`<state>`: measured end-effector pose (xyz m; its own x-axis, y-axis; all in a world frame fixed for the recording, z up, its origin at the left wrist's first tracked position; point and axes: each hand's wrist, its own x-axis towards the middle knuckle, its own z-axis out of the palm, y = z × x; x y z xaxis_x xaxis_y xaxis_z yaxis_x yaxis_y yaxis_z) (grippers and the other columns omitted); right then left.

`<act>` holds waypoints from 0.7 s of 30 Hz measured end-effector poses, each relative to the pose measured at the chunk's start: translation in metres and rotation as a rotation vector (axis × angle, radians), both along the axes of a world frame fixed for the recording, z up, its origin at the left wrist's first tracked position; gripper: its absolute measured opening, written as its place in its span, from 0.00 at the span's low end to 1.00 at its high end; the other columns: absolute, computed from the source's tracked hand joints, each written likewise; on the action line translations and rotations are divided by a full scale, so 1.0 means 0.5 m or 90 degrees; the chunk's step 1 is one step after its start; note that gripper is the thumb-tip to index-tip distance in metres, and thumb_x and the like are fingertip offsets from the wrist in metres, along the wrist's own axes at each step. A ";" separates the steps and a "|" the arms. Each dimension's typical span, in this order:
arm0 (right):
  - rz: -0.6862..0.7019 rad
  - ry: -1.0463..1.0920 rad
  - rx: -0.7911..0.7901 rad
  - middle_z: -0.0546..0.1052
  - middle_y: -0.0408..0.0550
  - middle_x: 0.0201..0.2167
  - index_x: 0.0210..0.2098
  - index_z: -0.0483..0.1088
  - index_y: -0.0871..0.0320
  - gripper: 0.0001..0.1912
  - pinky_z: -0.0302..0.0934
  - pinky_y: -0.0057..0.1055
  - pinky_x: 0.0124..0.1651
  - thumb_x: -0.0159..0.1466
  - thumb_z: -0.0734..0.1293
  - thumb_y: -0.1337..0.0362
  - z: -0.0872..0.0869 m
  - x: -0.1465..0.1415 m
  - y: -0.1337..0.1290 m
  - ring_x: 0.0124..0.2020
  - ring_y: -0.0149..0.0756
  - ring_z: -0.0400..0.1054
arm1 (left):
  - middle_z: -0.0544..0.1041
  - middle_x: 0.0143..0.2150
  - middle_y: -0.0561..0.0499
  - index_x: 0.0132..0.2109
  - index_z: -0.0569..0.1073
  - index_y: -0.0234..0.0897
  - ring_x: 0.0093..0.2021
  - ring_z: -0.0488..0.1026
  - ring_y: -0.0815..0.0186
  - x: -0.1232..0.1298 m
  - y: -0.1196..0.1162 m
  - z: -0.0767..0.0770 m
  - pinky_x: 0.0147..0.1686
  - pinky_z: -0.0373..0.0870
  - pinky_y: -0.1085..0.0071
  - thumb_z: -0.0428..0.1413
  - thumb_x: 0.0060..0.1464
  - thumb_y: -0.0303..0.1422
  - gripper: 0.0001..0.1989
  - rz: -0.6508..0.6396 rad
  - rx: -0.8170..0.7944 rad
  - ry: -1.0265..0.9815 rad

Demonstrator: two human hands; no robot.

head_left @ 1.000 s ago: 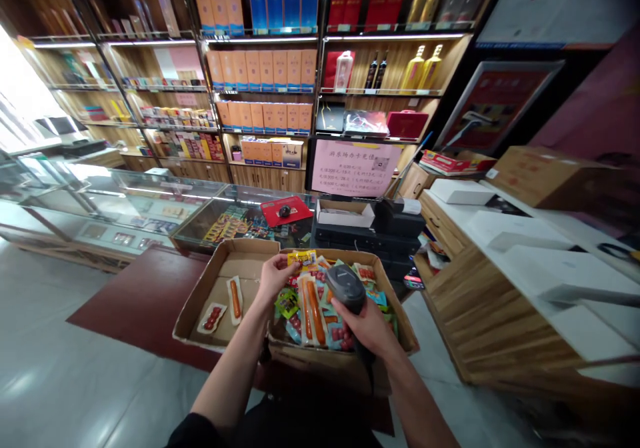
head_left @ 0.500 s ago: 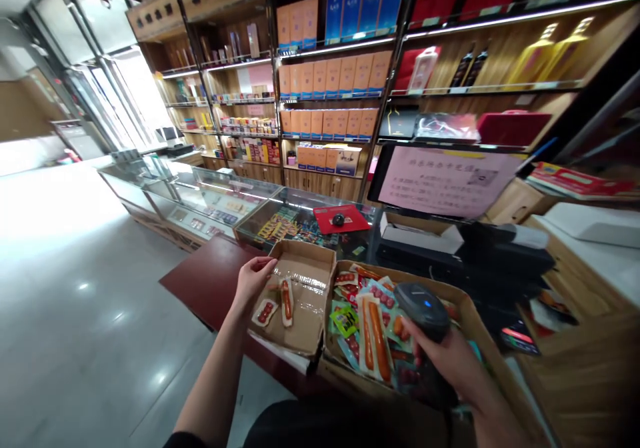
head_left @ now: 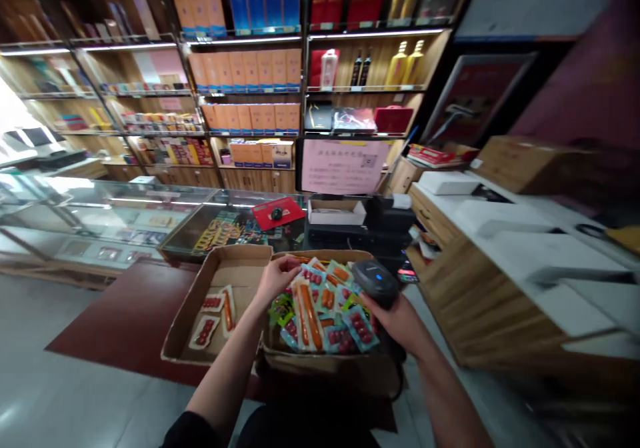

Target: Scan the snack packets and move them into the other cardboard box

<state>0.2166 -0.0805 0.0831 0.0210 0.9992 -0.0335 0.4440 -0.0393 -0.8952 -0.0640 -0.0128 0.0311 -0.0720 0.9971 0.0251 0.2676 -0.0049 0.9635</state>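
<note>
In the head view my right hand (head_left: 395,315) is wrapped round a black barcode scanner (head_left: 376,281) with a small blue light, held over the right side of an open cardboard box. That box (head_left: 335,363) is heaped with packaged sausage snacks, including a clear pack of two long sausages (head_left: 309,315) and small packs of round red sausages (head_left: 360,327). My left hand (head_left: 278,279) is at this box's far left, its fingers closed together by the packs; what they hold, if anything, is hidden. In the shallow cardboard box (head_left: 245,256) to the left lie two small packs (head_left: 205,332) and a long sausage pack (head_left: 229,309).
Both boxes stand on a dark red board (head_left: 120,308). Behind them is a glass display counter (head_left: 185,225) with a red mat (head_left: 278,213) and a white tray (head_left: 336,213). A wooden cabinet (head_left: 480,295) stands at right. Stocked shelves (head_left: 250,95) line the wall.
My left hand has moved right, from the shallow box to the full one. Another small pack now shows in the shallow box. The view has swung right; the scanner stays in my right hand.
</note>
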 end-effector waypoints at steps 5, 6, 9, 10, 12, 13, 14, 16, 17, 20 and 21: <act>0.025 -0.004 -0.049 0.71 0.43 0.12 0.22 0.69 0.55 0.19 0.62 0.32 0.22 0.59 0.68 0.47 0.005 0.046 -0.018 0.15 0.37 0.67 | 0.80 0.47 0.41 0.47 0.81 0.37 0.50 0.74 0.54 0.088 0.023 -0.010 0.53 0.67 0.62 0.56 0.51 0.25 0.16 -0.050 0.052 0.344; 0.031 -0.002 -0.053 0.71 0.43 0.12 0.21 0.68 0.55 0.19 0.61 0.31 0.23 0.59 0.68 0.48 0.006 0.052 -0.022 0.15 0.37 0.67 | 0.79 0.49 0.40 0.49 0.80 0.36 0.53 0.73 0.52 0.096 0.023 -0.014 0.55 0.66 0.61 0.55 0.52 0.24 0.18 -0.070 0.049 0.411; 0.032 0.012 -0.067 0.70 0.42 0.12 0.20 0.67 0.54 0.19 0.61 0.30 0.23 0.59 0.68 0.49 0.007 0.063 -0.032 0.15 0.36 0.67 | 0.74 0.56 0.38 0.57 0.75 0.35 0.58 0.70 0.51 0.108 0.021 -0.030 0.57 0.64 0.61 0.54 0.52 0.26 0.24 -0.150 0.007 0.542; 0.030 0.018 -0.072 0.70 0.42 0.12 0.20 0.66 0.54 0.19 0.61 0.30 0.23 0.59 0.68 0.49 0.006 0.066 -0.034 0.15 0.36 0.67 | 0.72 0.58 0.37 0.60 0.73 0.36 0.59 0.69 0.51 0.109 0.021 -0.034 0.57 0.64 0.62 0.54 0.51 0.26 0.27 -0.176 -0.007 0.563; 0.030 0.026 -0.082 0.70 0.41 0.12 0.21 0.67 0.55 0.19 0.62 0.30 0.23 0.60 0.68 0.48 -0.001 0.071 -0.038 0.15 0.35 0.67 | 0.69 0.63 0.38 0.63 0.70 0.38 0.61 0.67 0.51 0.107 0.023 -0.039 0.57 0.64 0.62 0.54 0.50 0.26 0.31 -0.219 -0.030 0.590; 0.031 0.027 -0.084 0.70 0.41 0.13 0.22 0.67 0.55 0.19 0.62 0.30 0.23 0.60 0.67 0.48 -0.005 0.073 -0.039 0.15 0.35 0.67 | 0.67 0.64 0.38 0.63 0.69 0.39 0.61 0.67 0.51 0.105 0.025 -0.040 0.57 0.65 0.62 0.55 0.49 0.26 0.32 -0.235 -0.040 0.605; 0.034 0.025 -0.086 0.71 0.41 0.13 0.23 0.68 0.55 0.18 0.62 0.30 0.23 0.60 0.67 0.48 -0.011 0.075 -0.040 0.16 0.35 0.67 | 0.67 0.64 0.39 0.64 0.68 0.40 0.62 0.66 0.50 0.105 0.026 -0.040 0.57 0.65 0.62 0.56 0.48 0.26 0.34 -0.251 -0.047 0.622; 0.037 0.023 -0.084 0.72 0.42 0.14 0.26 0.70 0.56 0.17 0.63 0.30 0.23 0.60 0.67 0.48 -0.022 0.077 -0.041 0.16 0.35 0.68 | 0.66 0.65 0.39 0.64 0.68 0.40 0.61 0.66 0.49 0.105 0.025 -0.040 0.56 0.66 0.61 0.58 0.46 0.25 0.36 -0.264 -0.045 0.658; 0.038 0.022 -0.079 0.72 0.42 0.15 0.28 0.71 0.56 0.17 0.63 0.30 0.23 0.60 0.68 0.49 -0.026 0.078 -0.041 0.16 0.36 0.69 | 0.67 0.64 0.38 0.64 0.68 0.40 0.61 0.66 0.49 0.106 0.023 -0.041 0.55 0.66 0.61 0.58 0.45 0.24 0.36 -0.256 -0.034 0.673; 0.042 0.013 -0.046 0.75 0.43 0.16 0.34 0.75 0.58 0.17 0.65 0.30 0.25 0.59 0.68 0.49 -0.027 0.077 -0.042 0.18 0.38 0.72 | 0.73 0.58 0.39 0.58 0.74 0.39 0.58 0.69 0.51 0.110 0.013 -0.042 0.54 0.64 0.61 0.56 0.47 0.23 0.29 -0.182 0.006 0.683; 0.043 0.010 -0.032 0.75 0.43 0.16 0.36 0.76 0.58 0.17 0.66 0.30 0.26 0.59 0.69 0.50 -0.025 0.076 -0.042 0.20 0.40 0.73 | 0.75 0.55 0.40 0.56 0.76 0.40 0.56 0.70 0.52 0.109 0.009 -0.042 0.54 0.64 0.62 0.55 0.49 0.24 0.25 -0.155 0.015 0.671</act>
